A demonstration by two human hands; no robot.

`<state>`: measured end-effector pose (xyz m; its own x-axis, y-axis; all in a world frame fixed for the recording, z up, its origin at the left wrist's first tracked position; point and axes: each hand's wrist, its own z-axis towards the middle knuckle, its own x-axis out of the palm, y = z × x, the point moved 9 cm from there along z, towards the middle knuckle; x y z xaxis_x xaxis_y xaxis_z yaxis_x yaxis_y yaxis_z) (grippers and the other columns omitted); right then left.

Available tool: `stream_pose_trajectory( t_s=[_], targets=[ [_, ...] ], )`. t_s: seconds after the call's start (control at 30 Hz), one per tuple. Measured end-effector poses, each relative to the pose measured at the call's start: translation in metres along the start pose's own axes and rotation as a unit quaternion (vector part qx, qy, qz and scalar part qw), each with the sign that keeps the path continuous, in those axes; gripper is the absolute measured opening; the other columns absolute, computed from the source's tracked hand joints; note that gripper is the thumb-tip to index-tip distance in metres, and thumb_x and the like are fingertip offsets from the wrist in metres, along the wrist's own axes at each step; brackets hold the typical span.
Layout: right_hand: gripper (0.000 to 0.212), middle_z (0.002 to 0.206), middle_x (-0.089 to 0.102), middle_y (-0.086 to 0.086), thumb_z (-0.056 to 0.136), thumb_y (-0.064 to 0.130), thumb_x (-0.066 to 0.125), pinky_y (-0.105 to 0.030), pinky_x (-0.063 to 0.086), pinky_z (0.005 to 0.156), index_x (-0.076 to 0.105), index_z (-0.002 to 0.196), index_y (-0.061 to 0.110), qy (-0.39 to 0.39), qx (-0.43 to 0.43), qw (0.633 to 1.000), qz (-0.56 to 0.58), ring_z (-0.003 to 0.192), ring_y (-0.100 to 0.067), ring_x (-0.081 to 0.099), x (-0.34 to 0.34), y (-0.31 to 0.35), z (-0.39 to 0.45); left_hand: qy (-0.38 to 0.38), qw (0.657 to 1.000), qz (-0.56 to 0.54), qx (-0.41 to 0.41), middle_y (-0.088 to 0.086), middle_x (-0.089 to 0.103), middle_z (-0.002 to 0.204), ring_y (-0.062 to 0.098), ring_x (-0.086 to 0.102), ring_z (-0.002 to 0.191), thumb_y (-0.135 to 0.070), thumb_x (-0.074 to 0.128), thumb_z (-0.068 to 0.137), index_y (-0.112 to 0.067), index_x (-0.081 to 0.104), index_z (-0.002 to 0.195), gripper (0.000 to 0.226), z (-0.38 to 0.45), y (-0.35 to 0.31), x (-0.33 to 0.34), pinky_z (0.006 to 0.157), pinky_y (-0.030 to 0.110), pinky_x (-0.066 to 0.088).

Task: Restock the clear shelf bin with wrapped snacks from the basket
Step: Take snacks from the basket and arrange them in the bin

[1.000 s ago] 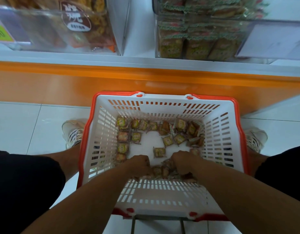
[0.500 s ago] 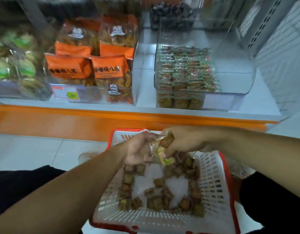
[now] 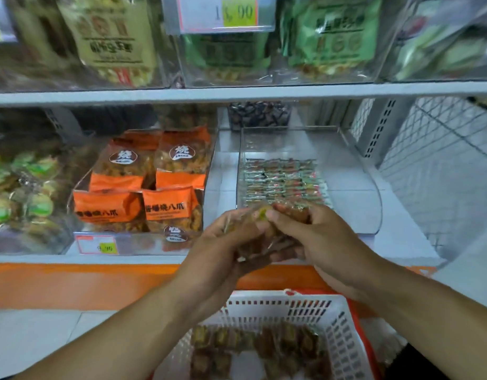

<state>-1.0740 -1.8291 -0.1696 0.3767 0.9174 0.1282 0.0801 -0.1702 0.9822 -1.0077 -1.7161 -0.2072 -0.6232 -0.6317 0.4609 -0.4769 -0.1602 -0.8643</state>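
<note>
Both hands are raised together in front of the shelf edge, cupping a bunch of wrapped snacks (image 3: pixel 267 242). My left hand (image 3: pixel 223 248) grips them from the left and my right hand (image 3: pixel 319 237) grips them from the right, fingers curled round the wrappers. Just beyond the hands stands the clear shelf bin (image 3: pixel 354 187), with rows of the same small wrapped snacks lying in its left part. Below, the white basket with a red rim (image 3: pixel 343 333) holds several more wrapped snacks (image 3: pixel 253 344) on its floor.
A clear bin of orange snack bags (image 3: pixel 143 193) stands left of the target bin, with a price tag (image 3: pixel 97 244) on its front. Green-wrapped snacks (image 3: pixel 25 193) fill a bin at far left. An upper shelf (image 3: pixel 236 91) carries bagged goods. Wire mesh (image 3: pixel 442 160) closes the right side.
Both hands lifted a bunch of wrapped snacks out of the basket and rose to the shelf front. My view tilted upward from the basket to the shelves.
</note>
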Motion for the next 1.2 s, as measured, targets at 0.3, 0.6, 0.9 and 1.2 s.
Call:
stream_pose_trajectory(
  t_s=[0.3, 0.6, 0.9, 1.2],
  targets=[
    [0.039, 0.112, 0.077, -0.003, 0.104, 0.004, 0.049, -0.031, 0.059, 0.084, 0.06, 0.133, 0.027, 0.079, 0.016, 0.996, -0.038, 0.098, -0.023, 0.075, -0.007, -0.005, 0.005, -0.059, 0.995, -0.074, -0.014, 0.021, 0.064, 0.096, 0.025, 0.072, 0.076, -0.019, 0.085, 0.051, 0.0, 0.068, 0.106, 0.06, 0.018, -0.01, -0.004, 0.067, 0.034, 0.061],
    [0.034, 0.135, 0.063, 0.019, 0.085, -0.002, 0.074, -0.016, 0.056, 0.085, 0.069, 0.094, 0.03, -0.031, -0.192, 0.963, -0.187, 0.112, 0.005, 0.065, -0.014, 0.036, -0.013, -0.005, 0.991, -0.109, -0.08, 0.018, 0.073, 0.108, 0.025, 0.074, 0.091, -0.018, 0.082, 0.07, -0.011, 0.075, 0.106, 0.038, 0.01, 0.003, 0.007, 0.072, 0.036, 0.061],
    [0.02, 0.107, 0.074, 0.022, 0.092, 0.018, 0.069, -0.006, 0.05, 0.078, 0.065, 0.105, 0.033, -0.056, -0.234, 0.954, -0.18, 0.101, 0.006, 0.068, -0.021, 0.05, -0.023, 0.034, 0.984, -0.148, -0.093, 0.021, 0.072, 0.118, 0.031, 0.074, 0.103, -0.019, 0.097, 0.057, -0.008, 0.078, 0.106, 0.053, 0.006, 0.001, 0.015, 0.072, 0.036, 0.063],
    [0.051, 0.125, 0.069, 0.011, 0.084, -0.02, 0.062, -0.019, 0.058, 0.082, 0.079, 0.089, 0.028, -0.026, -0.202, 0.97, -0.129, 0.116, -0.003, 0.064, -0.025, 0.042, -0.017, 0.029, 0.985, -0.144, -0.09, 0.02, 0.074, 0.112, 0.028, 0.076, 0.091, -0.014, 0.084, 0.066, -0.009, 0.08, 0.099, 0.034, 0.006, 0.002, 0.018, 0.065, 0.034, 0.062]
  ],
)
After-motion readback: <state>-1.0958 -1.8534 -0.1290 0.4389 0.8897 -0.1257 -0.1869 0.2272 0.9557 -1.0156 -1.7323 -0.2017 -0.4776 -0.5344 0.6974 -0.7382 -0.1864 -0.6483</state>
